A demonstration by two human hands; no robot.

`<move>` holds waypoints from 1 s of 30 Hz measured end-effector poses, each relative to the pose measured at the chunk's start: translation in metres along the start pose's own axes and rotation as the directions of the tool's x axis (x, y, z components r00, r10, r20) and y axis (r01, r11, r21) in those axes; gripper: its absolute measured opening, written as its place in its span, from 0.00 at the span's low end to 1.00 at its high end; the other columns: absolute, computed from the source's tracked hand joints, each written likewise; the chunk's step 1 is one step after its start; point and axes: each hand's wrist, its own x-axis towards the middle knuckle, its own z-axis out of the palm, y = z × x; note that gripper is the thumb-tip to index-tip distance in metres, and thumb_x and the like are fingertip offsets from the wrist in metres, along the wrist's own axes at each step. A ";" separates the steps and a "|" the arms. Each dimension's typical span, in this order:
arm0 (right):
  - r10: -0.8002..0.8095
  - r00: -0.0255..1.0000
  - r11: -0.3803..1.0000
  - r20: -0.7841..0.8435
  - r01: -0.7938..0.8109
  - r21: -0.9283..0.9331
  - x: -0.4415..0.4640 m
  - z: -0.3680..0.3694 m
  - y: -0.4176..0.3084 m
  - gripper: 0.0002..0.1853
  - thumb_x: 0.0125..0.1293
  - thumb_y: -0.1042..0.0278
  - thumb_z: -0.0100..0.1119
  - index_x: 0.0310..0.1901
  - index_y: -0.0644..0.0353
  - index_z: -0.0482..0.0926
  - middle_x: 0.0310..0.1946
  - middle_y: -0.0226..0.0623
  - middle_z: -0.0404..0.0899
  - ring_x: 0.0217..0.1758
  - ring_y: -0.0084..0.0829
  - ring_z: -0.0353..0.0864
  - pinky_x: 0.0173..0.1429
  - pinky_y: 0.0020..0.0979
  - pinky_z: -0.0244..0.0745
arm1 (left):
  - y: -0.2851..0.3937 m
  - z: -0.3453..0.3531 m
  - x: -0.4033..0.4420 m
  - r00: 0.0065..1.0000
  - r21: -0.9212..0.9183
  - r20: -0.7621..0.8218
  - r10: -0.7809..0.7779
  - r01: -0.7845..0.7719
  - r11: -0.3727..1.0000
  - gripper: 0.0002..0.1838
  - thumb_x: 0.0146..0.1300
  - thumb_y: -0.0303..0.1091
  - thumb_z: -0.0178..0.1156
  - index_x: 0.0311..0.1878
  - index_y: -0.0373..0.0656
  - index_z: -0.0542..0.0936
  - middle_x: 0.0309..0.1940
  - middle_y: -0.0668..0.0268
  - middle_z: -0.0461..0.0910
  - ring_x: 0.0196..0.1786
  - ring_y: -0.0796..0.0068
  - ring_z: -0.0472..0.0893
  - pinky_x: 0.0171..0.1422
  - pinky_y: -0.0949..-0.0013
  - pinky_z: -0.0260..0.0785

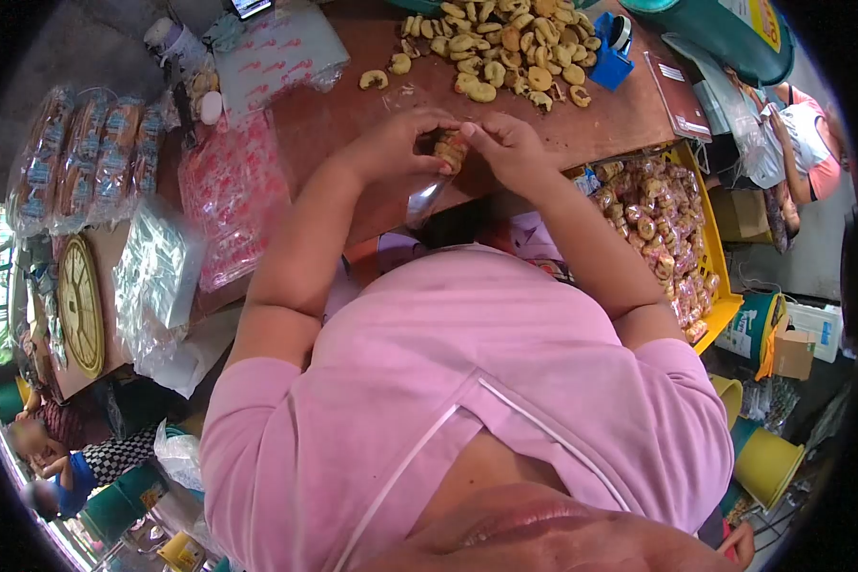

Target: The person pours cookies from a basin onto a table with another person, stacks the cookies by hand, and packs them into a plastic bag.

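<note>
A small clear plastic bag with golden ring-shaped pieces inside [451,150] is between my two hands, over the brown table [338,143]. My left hand [397,145] curls its thumb and fingers around the bag from the left. On the other side, my right hand [511,153] pinches the bag's upper edge between thumb and fingers. Clear plastic film [423,202] hangs below the pieces toward the table's front edge. Just beyond my hands lies a heap of loose ring-shaped pieces [505,43].
At right, a yellow crate [723,303] holds many filled bags. A blue tape dispenser [612,62] stands beside the heap. Printed plastic sheets [227,205] and packed bundles [88,157] are at left. Other people are at the far right [799,143] and lower left [67,472].
</note>
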 end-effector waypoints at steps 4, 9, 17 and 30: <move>-0.334 0.942 0.921 -0.035 0.319 -0.223 0.003 0.015 -0.004 0.09 0.70 0.64 0.62 0.42 0.60 0.86 0.36 0.37 0.80 0.43 0.39 0.77 0.50 0.35 0.72 | -0.002 -0.002 -0.003 0.997 -0.007 0.003 -0.081 0.081 0.997 0.36 0.51 0.38 0.77 0.64 0.44 0.75 0.63 0.57 0.77 0.67 0.60 0.74 0.74 0.59 0.64; -0.507 0.859 0.792 0.073 0.497 -0.354 -0.006 0.016 -0.012 0.11 0.67 0.64 0.63 0.48 0.56 0.85 0.48 0.40 0.81 0.55 0.45 0.76 0.60 0.43 0.71 | -0.010 0.001 -0.007 0.992 0.152 -0.126 0.012 0.007 0.988 0.35 0.46 0.41 0.79 0.61 0.51 0.79 0.60 0.61 0.78 0.65 0.57 0.74 0.72 0.55 0.63; -0.584 0.792 0.632 0.178 0.581 -0.513 0.001 0.021 -0.018 0.18 0.68 0.51 0.59 0.53 0.51 0.82 0.57 0.41 0.79 0.62 0.47 0.75 0.65 0.49 0.69 | -0.024 0.001 -0.013 0.987 0.275 -0.118 -0.110 0.139 0.951 0.34 0.49 0.41 0.75 0.62 0.56 0.78 0.68 0.67 0.72 0.76 0.58 0.62 0.79 0.48 0.49; -0.635 0.746 0.590 0.201 0.636 -0.497 0.027 0.040 -0.009 0.12 0.68 0.60 0.56 0.44 0.57 0.82 0.43 0.38 0.80 0.51 0.44 0.75 0.58 0.43 0.69 | 0.004 -0.010 -0.082 0.867 0.304 -0.321 -0.381 0.475 0.826 0.20 0.57 0.50 0.70 0.48 0.51 0.85 0.69 0.66 0.70 0.78 0.53 0.57 0.78 0.37 0.45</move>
